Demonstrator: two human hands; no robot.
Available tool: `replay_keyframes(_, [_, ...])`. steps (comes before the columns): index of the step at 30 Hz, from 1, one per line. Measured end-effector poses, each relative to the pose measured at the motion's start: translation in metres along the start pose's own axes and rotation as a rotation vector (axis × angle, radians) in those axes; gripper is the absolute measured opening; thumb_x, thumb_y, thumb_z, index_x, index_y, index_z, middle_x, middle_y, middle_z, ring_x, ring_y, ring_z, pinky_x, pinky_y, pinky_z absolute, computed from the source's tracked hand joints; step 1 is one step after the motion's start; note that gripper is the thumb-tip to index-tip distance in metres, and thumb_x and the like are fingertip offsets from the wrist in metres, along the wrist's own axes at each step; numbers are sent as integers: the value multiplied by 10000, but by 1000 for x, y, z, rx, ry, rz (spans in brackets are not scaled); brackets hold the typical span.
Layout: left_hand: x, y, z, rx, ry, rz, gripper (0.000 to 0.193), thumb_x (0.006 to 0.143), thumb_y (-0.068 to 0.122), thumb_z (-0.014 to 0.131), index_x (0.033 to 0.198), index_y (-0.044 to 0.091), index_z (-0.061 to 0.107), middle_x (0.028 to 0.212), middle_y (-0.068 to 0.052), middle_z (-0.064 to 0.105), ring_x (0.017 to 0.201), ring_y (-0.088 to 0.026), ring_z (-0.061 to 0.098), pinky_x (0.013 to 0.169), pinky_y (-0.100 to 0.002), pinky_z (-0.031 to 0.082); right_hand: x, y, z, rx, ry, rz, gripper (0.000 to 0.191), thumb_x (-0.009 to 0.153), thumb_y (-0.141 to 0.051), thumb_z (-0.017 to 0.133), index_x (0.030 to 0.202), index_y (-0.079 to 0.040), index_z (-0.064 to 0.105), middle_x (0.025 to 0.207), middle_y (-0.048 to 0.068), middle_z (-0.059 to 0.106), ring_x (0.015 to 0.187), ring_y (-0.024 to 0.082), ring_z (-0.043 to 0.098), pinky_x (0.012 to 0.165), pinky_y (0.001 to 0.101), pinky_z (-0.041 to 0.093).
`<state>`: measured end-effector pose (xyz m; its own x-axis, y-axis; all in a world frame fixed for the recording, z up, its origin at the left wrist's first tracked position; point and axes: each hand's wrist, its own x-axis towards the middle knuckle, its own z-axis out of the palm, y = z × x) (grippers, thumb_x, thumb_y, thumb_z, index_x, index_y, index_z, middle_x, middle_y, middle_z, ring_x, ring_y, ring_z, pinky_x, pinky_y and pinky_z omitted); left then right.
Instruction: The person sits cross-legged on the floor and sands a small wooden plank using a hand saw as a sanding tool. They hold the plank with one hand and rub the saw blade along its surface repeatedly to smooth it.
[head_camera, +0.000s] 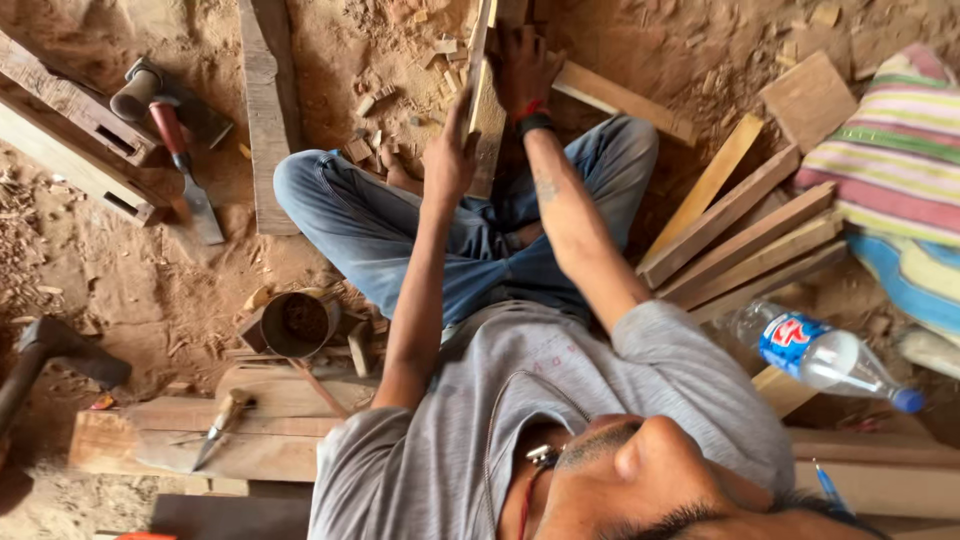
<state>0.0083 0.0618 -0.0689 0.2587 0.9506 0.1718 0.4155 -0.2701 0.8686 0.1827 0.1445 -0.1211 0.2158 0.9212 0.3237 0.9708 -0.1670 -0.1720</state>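
My left hand (448, 160) presses flat against the near face of a narrow wooden board (486, 110), fingers spread, not curled round it. My right hand (524, 68) has a closed grip on the same board from the far side, higher up. The board stands nearly upright between my crossed legs, its foot on the dirt floor (140, 280). Wood chips (375, 105) lie just beyond my knees. A chisel with a red handle (185, 170) lies well to the left; a stack of planks (745, 240) and a plastic bottle (820, 355) are to the right.
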Motion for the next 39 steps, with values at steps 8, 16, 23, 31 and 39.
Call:
replay_keyframes(8, [-204,81,-113,26,-84,-146,665,952,0,609,1565,163,406,1221,-323,679,1008,-470,717,788,-502,602,-4,8,29,-44,114,51,679,893,-167,772,1499,-364,539,1403,0,535,1296,301,521,1103,801,276])
replay_keyframes(16, [-64,23,-25,145,-10,-18,736,917,43,665,1578,219,393,938,-293,702,844,-497,692,702,-564,541,-1,9,15,10,13,10,624,940,-492,750,1481,-293,510,1433,164,488,1276,422,485,999,839,261])
replay_keyframes(23, [-44,26,-29,85,-47,-58,748,914,19,678,1581,208,396,943,-307,686,836,-487,697,703,-558,538,-3,10,16,-88,-74,22,616,961,-449,695,1517,-307,473,1496,147,450,1332,438,449,1022,831,238])
replay_keyframes(31, [-216,60,-98,34,-65,-150,651,969,0,625,1558,173,409,1235,-280,705,1040,-447,733,816,-485,614,-1,13,27,119,-104,33,627,965,-452,791,1505,-341,494,1388,57,516,1306,403,503,1050,853,234])
replay_keyframes(39, [-5,-8,7,30,-47,-65,698,963,71,672,1572,231,371,934,-274,707,732,-438,712,647,-528,553,7,10,13,-146,-54,-8,559,1035,-535,612,1538,-355,447,1516,103,465,1324,419,495,974,857,287])
